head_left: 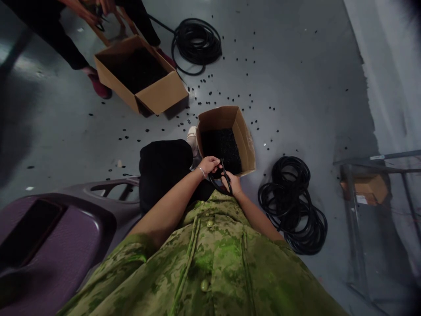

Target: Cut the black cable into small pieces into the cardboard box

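Observation:
Over the near cardboard box (247, 147), my left hand (210, 164) is closed, its fingertips pinching the end of a thin black rubber tube (212, 179). Close beside it, my right hand (233, 182) is wrapped round what look like black-handled scissors (226, 175), tips pointing up toward the left fingertips. The blades are too small and dark to make out clearly. Inside the box lies a heap of small black cut pieces (226, 145). The box stands on the floor between my legs.
Coils of black hose lie on the floor at right (292, 206) and at the top (197, 41). Another person's hand (107, 5) is above a second cardboard box (164, 92). Small black bits are scattered around. A purple chair (75, 237) holds a phone (31, 230); a metal frame (355, 210) stands right.

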The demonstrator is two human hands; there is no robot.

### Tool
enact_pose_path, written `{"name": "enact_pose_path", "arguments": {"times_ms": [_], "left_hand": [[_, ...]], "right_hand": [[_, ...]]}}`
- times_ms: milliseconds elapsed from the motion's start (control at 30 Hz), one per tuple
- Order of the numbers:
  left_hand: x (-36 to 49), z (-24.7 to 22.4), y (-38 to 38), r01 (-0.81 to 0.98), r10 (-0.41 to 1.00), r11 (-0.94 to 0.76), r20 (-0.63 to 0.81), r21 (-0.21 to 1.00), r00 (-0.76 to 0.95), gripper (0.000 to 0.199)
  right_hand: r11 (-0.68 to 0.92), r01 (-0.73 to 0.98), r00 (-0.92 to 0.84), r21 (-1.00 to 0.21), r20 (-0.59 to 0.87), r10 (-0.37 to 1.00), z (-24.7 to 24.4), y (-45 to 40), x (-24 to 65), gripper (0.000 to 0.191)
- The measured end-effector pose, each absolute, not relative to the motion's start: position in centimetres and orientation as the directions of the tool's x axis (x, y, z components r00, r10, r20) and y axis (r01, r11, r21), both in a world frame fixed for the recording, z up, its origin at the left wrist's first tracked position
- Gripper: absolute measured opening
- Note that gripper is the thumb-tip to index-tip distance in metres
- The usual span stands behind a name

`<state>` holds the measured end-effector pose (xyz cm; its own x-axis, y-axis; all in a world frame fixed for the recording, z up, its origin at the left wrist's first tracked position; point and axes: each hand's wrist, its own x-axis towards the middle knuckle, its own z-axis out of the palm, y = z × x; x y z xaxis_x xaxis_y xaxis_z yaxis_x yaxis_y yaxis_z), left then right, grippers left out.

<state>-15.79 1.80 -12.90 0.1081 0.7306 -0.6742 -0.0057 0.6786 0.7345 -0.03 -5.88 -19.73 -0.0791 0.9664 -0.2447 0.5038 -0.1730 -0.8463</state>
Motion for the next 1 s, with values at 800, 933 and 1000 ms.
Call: {"name": "enact_pose_path", "arguments": {"times_ms": [800, 933, 1000], "left_hand": [[-15.4, -13.7, 1.3, 0.051, 0.722, 0.692, -0.690, 0.720, -0.049, 0.025], [-15.4, -13.5, 1.3, 0.107, 0.719, 0.692, -0.695, 0.714, -0.014, 0.022], [-15.5, -13.4, 1.2, 0.137, 0.716, 0.691, -0.699, 0.710, 0.008, 0.021]], "right_hand": [[-0.438, 0.211, -0.170, -0.874, -0.474, 0.864, -19.5, -5.3, 0.1, 0.040], [-0.493, 0.147, -0.163, -0.858, -0.512, 0.843, -19.4, -5.1, -0.1, 0.041], [-0.494, 0.142, -0.169, -0.858, -0.513, 0.842, -19.5, -5.1, -0.2, 0.041]]}}
